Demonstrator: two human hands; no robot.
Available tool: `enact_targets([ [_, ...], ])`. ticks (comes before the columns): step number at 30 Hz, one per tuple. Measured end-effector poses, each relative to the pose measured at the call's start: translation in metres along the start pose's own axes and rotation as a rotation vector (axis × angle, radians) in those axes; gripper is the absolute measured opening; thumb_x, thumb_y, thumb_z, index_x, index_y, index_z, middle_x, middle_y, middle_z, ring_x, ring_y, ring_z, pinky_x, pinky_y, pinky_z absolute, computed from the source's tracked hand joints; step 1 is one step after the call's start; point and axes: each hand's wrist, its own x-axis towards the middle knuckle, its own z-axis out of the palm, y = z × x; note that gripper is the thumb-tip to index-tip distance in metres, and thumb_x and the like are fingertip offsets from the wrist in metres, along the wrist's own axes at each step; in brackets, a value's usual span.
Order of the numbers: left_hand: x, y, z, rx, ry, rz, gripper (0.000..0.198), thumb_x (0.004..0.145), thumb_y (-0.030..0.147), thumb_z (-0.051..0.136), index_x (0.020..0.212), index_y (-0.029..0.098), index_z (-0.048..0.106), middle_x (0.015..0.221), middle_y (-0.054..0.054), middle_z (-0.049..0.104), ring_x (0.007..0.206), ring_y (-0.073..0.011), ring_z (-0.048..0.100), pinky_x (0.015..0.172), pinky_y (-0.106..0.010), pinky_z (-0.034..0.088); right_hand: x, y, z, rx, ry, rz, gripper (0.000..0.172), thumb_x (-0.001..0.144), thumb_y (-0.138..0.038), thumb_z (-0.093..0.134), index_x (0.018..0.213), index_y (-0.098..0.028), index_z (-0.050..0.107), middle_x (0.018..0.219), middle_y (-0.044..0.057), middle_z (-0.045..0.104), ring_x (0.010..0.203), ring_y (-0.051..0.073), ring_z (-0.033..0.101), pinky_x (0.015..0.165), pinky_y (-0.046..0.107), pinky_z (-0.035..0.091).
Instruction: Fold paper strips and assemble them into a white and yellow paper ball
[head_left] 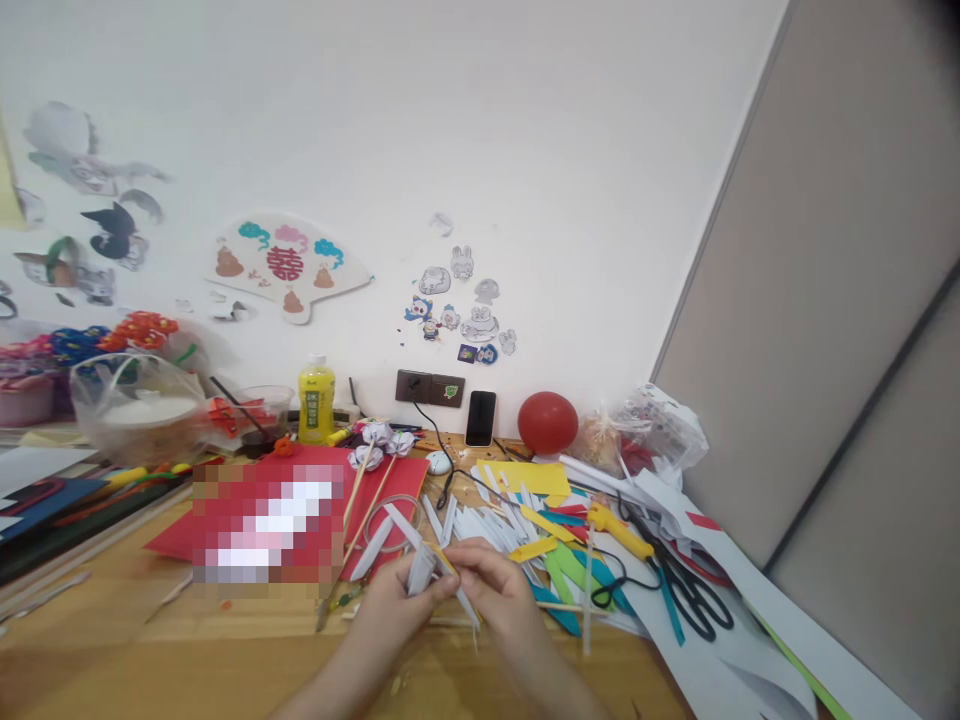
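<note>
Folded white paper (421,570), slanting lengthwise, tip down-right, left fingers (435,594) and right fingers (481,562) pinching it

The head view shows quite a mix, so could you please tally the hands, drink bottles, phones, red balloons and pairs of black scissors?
Hands, left hand and right hand: 2
Drink bottle: 1
Phone: 1
Red balloon: 1
Black scissors, pair: 1
Total: 6

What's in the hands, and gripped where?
Folded white paper: the left hand pinches its lower part; the right hand is at its right side, grip hidden.
</note>
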Motion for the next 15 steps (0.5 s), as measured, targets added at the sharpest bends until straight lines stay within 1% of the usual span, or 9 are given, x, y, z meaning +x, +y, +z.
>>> enact_targets([
  [3, 0.002, -0.002, -0.002, 0.001, 0.001, -0.016, 0.03, 0.054, 0.045, 0.065, 0.055, 0.017, 0.054, 0.042, 0.009, 0.042, 0.041, -0.0093, 0.038, 0.042, -0.02, 0.031, 0.003, -0.001, -0.006, -0.088, -0.045, -0.015, 0.023, 0.077, -0.034, 0.055, 0.095, -0.023, 0.065, 0.095, 0.006, 0.06, 0.093, 0.02, 0.056, 0.082, 0.033, 0.044],
  [5, 0.007, -0.005, -0.006, -0.006, 0.023, -0.055, 0.035, 0.056, 0.05, 0.063, 0.057, 0.017, 0.051, 0.039, 0.011, 0.035, 0.036, -0.0069, 0.031, 0.038, -0.019, 0.025, 0.008, 0.001, -0.021, -0.239, -0.047, -0.003, 0.026, 0.08, -0.031, 0.05, 0.102, -0.023, 0.061, 0.098, 0.006, 0.06, 0.092, 0.019, 0.057, 0.079, 0.031, 0.045],
  [7, 0.014, -0.01, -0.012, 0.006, 0.067, -0.109, 0.039, 0.056, 0.055, 0.061, 0.059, 0.018, 0.048, 0.038, 0.012, 0.031, 0.034, -0.0058, 0.026, 0.036, -0.018, 0.02, 0.015, 0.004, -0.044, -0.507, 0.062, 0.015, 0.027, 0.084, -0.027, 0.042, 0.104, -0.02, 0.059, 0.098, 0.006, 0.061, 0.089, 0.017, 0.058, 0.075, 0.028, 0.047],
  [8, 0.017, -0.013, -0.016, 0.014, 0.101, -0.125, 0.041, 0.055, 0.056, 0.061, 0.059, 0.018, 0.047, 0.037, 0.013, 0.03, 0.033, -0.0056, 0.025, 0.036, -0.018, 0.019, 0.018, 0.006, -0.055, -0.703, 0.119, 0.013, 0.026, 0.084, -0.024, 0.04, 0.1, -0.018, 0.06, 0.097, 0.007, 0.062, 0.089, 0.017, 0.057, 0.076, 0.027, 0.046],
  [9, 0.021, -0.016, -0.02, 0.023, 0.123, -0.127, 0.04, 0.055, 0.056, 0.062, 0.059, 0.019, 0.046, 0.036, 0.013, 0.03, 0.033, -0.0059, 0.027, 0.036, -0.018, 0.02, 0.021, 0.008, -0.066, -0.916, 0.138, 0.022, 0.026, 0.084, -0.021, 0.039, 0.095, -0.018, 0.062, 0.095, 0.007, 0.063, 0.087, 0.017, 0.057, 0.075, 0.027, 0.045],
  [11, 0.028, -0.022, -0.025, 0.0, 0.148, -0.107, 0.04, 0.056, 0.056, 0.06, 0.058, 0.02, 0.044, 0.035, 0.013, 0.031, 0.032, -0.0062, 0.028, 0.034, -0.018, 0.021, 0.024, 0.014, -0.081, -1.024, 0.12, 0.046, 0.022, 0.078, -0.015, 0.044, 0.084, -0.016, 0.066, 0.086, 0.007, 0.065, 0.082, 0.019, 0.058, 0.074, 0.029, 0.044],
  [12, 0.03, -0.024, -0.027, -0.011, 0.156, -0.107, 0.039, 0.057, 0.056, 0.06, 0.06, 0.02, 0.045, 0.035, 0.013, 0.031, 0.031, -0.0062, 0.027, 0.034, -0.018, 0.021, 0.024, 0.016, -0.085, -1.066, 0.104, 0.045, 0.02, 0.076, -0.013, 0.047, 0.081, -0.016, 0.066, 0.083, 0.007, 0.065, 0.083, 0.02, 0.057, 0.077, 0.03, 0.043],
  [13, 0.031, -0.025, -0.028, -0.007, 0.155, -0.113, 0.038, 0.057, 0.055, 0.06, 0.061, 0.02, 0.046, 0.034, 0.013, 0.03, 0.031, -0.0061, 0.027, 0.033, -0.017, 0.021, 0.025, 0.019, -0.085, -1.103, 0.084, 0.04, 0.02, 0.075, -0.012, 0.049, 0.083, -0.017, 0.066, 0.084, 0.006, 0.066, 0.086, 0.02, 0.056, 0.079, 0.03, 0.041],
  [15, 0.031, -0.026, -0.028, 0.021, 0.155, -0.131, 0.037, 0.057, 0.053, 0.061, 0.06, 0.02, 0.045, 0.034, 0.013, 0.03, 0.031, -0.006, 0.027, 0.033, -0.017, 0.021, 0.026, 0.025, -0.078, -1.179, 0.046, 0.026, 0.021, 0.074, -0.013, 0.053, 0.089, -0.019, 0.065, 0.09, 0.006, 0.065, 0.091, 0.021, 0.053, 0.08, 0.03, 0.039],
])
